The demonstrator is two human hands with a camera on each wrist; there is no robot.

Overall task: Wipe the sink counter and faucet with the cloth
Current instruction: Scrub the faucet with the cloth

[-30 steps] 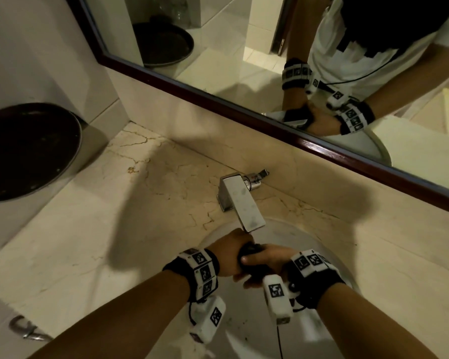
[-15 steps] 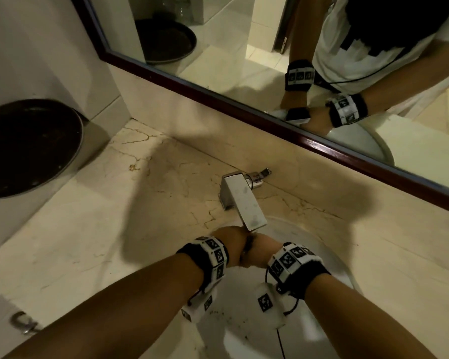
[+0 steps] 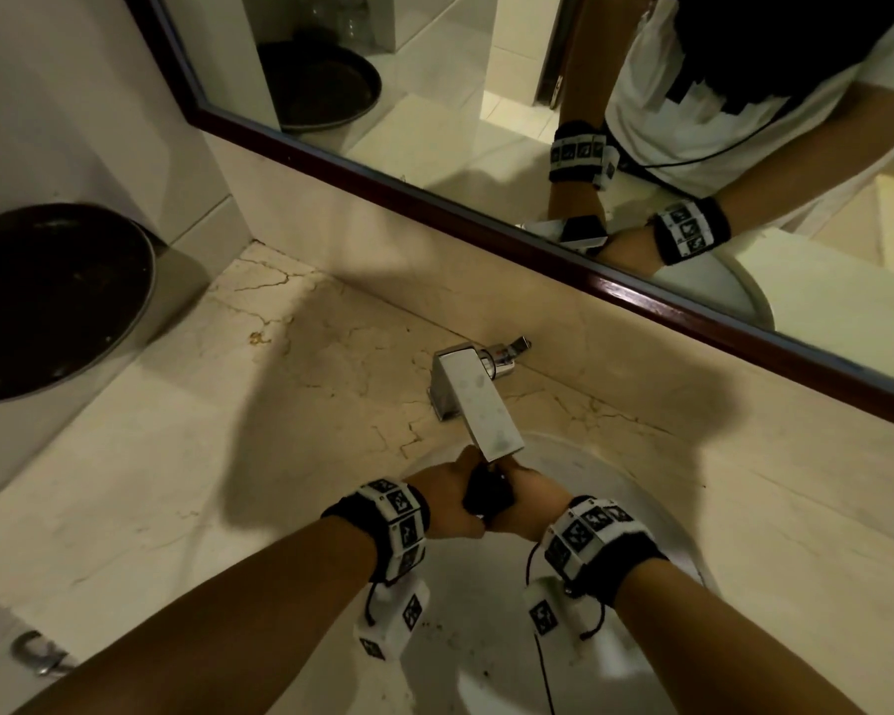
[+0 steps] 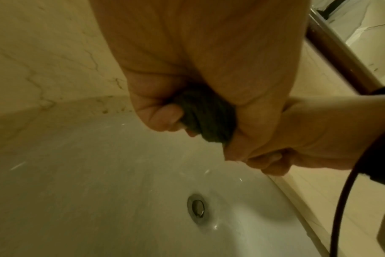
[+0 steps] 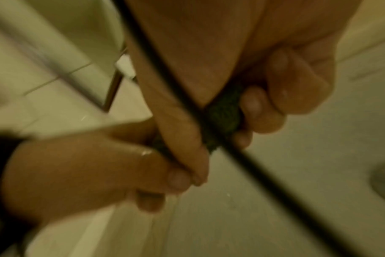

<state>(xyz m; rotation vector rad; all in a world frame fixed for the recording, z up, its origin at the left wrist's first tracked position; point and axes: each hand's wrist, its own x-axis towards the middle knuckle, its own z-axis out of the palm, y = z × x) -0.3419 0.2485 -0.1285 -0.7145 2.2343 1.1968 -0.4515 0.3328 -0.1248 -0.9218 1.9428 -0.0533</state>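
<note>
You are standing over the sink basin (image 3: 656,513), below the faucet (image 3: 478,405), and judging by the clenched grip you are wringing out the cloth (image 3: 488,493) before any wiping begins (the counter (image 3: 187,456) is lying untouched). Next you are needing to shake it open and lay it flat on the marble. Your left hand (image 3: 447,500) and right hand (image 3: 530,503) are both curling tightly round the dark bunched cloth, knuckles pressing together.
</note>
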